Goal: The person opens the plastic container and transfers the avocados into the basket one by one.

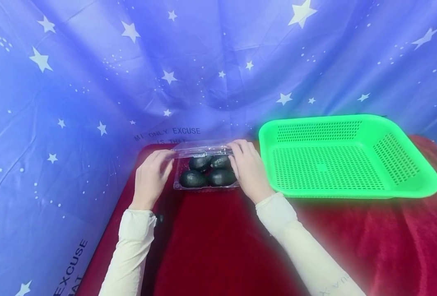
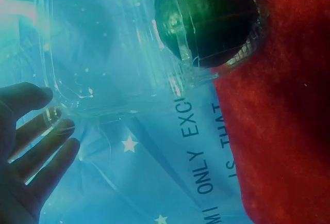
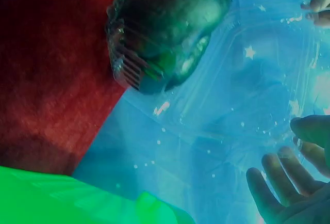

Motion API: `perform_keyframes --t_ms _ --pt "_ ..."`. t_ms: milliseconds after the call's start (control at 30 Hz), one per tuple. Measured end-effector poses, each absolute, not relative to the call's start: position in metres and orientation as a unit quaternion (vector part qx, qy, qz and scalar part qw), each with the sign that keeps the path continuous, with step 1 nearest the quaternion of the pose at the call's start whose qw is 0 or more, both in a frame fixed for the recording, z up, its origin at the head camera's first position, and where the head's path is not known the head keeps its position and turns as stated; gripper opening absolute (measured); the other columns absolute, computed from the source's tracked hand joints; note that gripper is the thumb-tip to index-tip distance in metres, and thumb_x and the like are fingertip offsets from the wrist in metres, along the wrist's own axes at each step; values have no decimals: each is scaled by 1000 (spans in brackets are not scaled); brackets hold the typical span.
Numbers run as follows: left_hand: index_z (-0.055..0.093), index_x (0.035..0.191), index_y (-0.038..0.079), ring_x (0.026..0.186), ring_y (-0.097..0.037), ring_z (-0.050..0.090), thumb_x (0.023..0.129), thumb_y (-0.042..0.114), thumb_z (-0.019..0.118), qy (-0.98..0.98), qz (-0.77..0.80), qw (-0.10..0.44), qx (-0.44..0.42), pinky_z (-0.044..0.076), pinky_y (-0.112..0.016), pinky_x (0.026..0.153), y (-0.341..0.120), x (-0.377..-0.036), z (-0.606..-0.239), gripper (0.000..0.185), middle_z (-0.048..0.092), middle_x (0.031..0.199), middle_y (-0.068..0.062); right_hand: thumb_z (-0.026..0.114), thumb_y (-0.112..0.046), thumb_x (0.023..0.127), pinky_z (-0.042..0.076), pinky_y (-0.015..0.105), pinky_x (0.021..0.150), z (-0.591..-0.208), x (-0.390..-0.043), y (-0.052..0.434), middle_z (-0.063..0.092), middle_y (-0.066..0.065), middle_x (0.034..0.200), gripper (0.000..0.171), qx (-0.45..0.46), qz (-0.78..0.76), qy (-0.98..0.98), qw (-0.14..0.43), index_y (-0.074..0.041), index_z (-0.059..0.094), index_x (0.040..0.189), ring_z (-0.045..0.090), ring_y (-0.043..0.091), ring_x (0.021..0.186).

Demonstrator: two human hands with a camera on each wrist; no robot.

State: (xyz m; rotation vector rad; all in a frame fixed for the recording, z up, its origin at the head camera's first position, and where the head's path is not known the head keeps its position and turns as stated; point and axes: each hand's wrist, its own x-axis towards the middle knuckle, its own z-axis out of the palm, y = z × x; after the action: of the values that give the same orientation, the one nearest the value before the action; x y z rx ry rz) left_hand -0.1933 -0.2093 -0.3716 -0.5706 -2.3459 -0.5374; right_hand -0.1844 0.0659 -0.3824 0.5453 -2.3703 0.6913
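Observation:
A clear plastic clamshell box (image 1: pixel 205 186) sits on the red cloth (image 1: pixel 218 238) with several dark green avocados (image 1: pixel 207 172) inside. Its clear lid (image 1: pixel 201 149) is raised partway over them. My left hand (image 1: pixel 168 158) pinches the lid's left corner and my right hand (image 1: pixel 235 150) grips its right corner. In the left wrist view the left hand (image 2: pixel 49 121) has thumb and fingers on either side of the lid's edge (image 2: pixel 77 100), with one avocado (image 2: pixel 211 17) beyond. The right wrist view shows the right hand (image 3: pixel 289 157) at the lid (image 3: pixel 242 95), beside an avocado (image 3: pixel 165 28).
A green perforated basket (image 1: pixel 348 193) stands right of the box, close to my right wrist; its rim (image 3: pixel 51 198) shows in the right wrist view. A blue star-printed backdrop (image 1: pixel 92 82) hangs behind and to the left of the table.

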Motion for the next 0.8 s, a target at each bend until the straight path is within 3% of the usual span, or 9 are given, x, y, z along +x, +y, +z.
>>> perform_keyframes --t_ms 400,800 --pt "73 105 8 98 -29 68 88 2 69 -896 -192 332 -225 56 -44 80 -209 -199 -366 19 73 103 -10 58 -10 98 53 36 87 -368 -189 73 62 10 106 14 207 260 -894 300 -5 66 109 58 26 100" --pt "74 105 9 97 -30 68 89 3 68 -901 -184 332 -211 55 -45 85 -209 -209 -355 19 74 102 -10 60 -11 97 54 35 87 -359 -197 75 64 9 103 16 186 272 -903 277 -4 66 111 58 25 99"
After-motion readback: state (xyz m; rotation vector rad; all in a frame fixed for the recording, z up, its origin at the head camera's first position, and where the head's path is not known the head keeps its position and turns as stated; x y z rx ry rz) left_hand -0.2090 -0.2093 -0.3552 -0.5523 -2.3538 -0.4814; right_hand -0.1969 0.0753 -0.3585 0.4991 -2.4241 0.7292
